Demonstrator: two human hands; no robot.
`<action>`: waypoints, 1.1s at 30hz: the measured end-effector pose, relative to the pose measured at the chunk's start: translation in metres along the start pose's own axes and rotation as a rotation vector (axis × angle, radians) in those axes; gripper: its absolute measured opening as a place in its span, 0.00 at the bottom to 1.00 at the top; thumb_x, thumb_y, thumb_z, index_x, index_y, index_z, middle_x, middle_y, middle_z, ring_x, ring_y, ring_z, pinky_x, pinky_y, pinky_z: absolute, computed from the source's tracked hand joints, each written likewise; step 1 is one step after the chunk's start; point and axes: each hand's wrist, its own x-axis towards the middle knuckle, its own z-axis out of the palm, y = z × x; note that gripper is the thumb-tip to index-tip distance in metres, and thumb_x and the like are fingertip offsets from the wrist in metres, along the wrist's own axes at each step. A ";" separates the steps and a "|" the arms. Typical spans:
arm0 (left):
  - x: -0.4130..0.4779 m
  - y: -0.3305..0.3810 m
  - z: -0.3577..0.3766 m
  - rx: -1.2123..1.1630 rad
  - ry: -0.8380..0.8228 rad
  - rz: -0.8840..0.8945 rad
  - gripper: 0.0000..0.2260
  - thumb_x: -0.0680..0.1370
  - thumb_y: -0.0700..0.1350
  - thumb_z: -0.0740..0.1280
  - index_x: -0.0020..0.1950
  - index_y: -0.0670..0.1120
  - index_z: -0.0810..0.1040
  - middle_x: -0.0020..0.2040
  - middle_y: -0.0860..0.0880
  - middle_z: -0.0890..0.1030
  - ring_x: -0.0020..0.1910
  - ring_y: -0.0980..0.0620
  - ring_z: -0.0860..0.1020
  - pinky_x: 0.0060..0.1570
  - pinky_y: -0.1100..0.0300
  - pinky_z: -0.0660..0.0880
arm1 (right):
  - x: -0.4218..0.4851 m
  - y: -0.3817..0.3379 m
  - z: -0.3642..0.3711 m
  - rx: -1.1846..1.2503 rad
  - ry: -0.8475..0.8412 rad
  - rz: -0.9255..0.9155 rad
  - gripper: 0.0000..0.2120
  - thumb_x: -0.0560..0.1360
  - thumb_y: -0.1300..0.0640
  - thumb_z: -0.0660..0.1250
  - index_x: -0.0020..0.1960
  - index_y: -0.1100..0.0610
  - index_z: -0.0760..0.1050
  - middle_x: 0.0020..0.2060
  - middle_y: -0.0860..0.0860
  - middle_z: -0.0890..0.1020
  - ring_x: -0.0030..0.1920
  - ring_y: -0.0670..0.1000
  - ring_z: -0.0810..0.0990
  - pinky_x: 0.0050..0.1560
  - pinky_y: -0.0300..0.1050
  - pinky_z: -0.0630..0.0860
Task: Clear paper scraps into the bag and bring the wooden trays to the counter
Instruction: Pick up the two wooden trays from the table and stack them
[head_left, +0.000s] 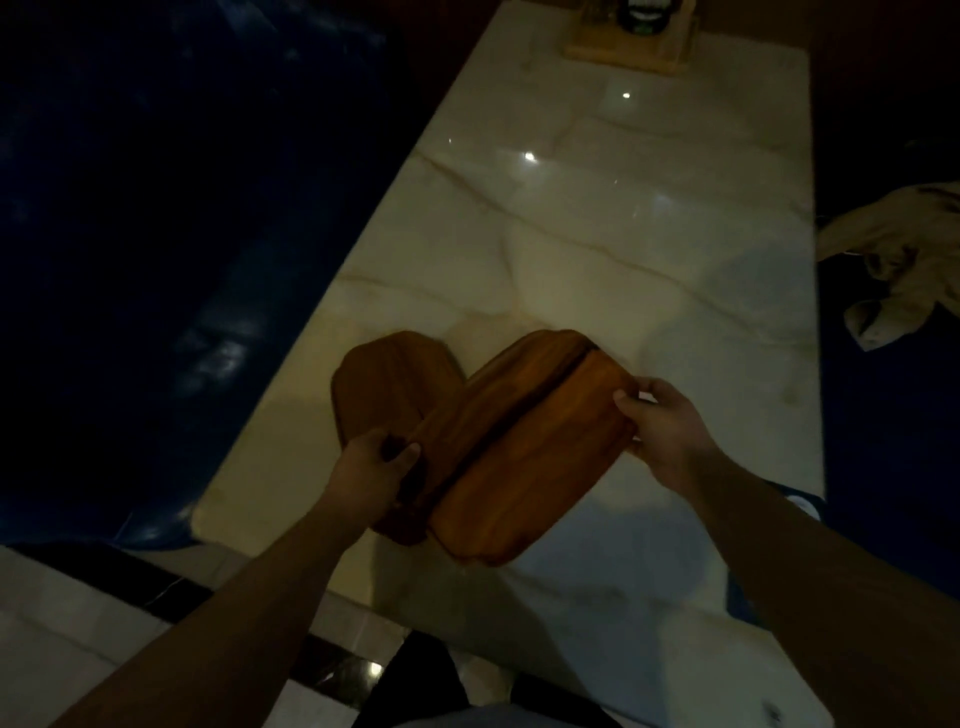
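- A dark blue seat (156, 234), glossy and dimly lit, is seen filling the left side of the frame beside a long pale marble table (597, 249) on which small points of light are reflected.
- A second dark seat (893, 415) is seen along the table's right edge, and a crumpled beige cloth (893, 254) is draped on it, well apart from the hands.
- Two wooden trays are held together over the near end of the table: the right tray (535, 467), brighter orange, is set edge to edge with the darker middle tray (498, 384), a dark seam being visible between them.
- A third wooden tray (384, 379) is seen lying flat on the table just behind and to the left, partly overlapped by the held pair.
- The left hand (371, 475) is closed around the near left edge of the middle tray, fingers curled over the rim.
- The right hand (662, 428) is clamped on the far right corner of the right tray, thumb on top and fingers tucked beneath.
- A light wooden stand (628, 52) holding a dark item is seen at the table's far end; what that item is cannot be told.
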 end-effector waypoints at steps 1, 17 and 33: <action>0.003 -0.006 -0.011 -0.008 -0.010 -0.014 0.15 0.77 0.49 0.67 0.48 0.36 0.76 0.44 0.37 0.80 0.42 0.41 0.81 0.40 0.47 0.79 | 0.003 -0.005 0.016 -0.033 0.006 -0.015 0.09 0.77 0.59 0.65 0.57 0.56 0.74 0.54 0.57 0.80 0.53 0.58 0.80 0.44 0.53 0.80; 0.067 -0.074 -0.082 -0.005 -0.309 -0.127 0.15 0.77 0.51 0.66 0.51 0.38 0.78 0.47 0.38 0.83 0.41 0.41 0.84 0.45 0.43 0.81 | 0.066 -0.048 0.189 -0.579 -0.032 -0.216 0.13 0.75 0.56 0.70 0.57 0.60 0.76 0.47 0.56 0.80 0.45 0.55 0.80 0.47 0.52 0.79; 0.018 -0.097 -0.040 -0.013 -0.279 -0.181 0.21 0.78 0.55 0.62 0.33 0.43 0.81 0.34 0.40 0.84 0.33 0.40 0.83 0.43 0.47 0.82 | 0.091 -0.028 0.238 -1.016 -0.328 -0.469 0.12 0.77 0.55 0.67 0.55 0.61 0.77 0.48 0.57 0.80 0.44 0.53 0.77 0.42 0.41 0.69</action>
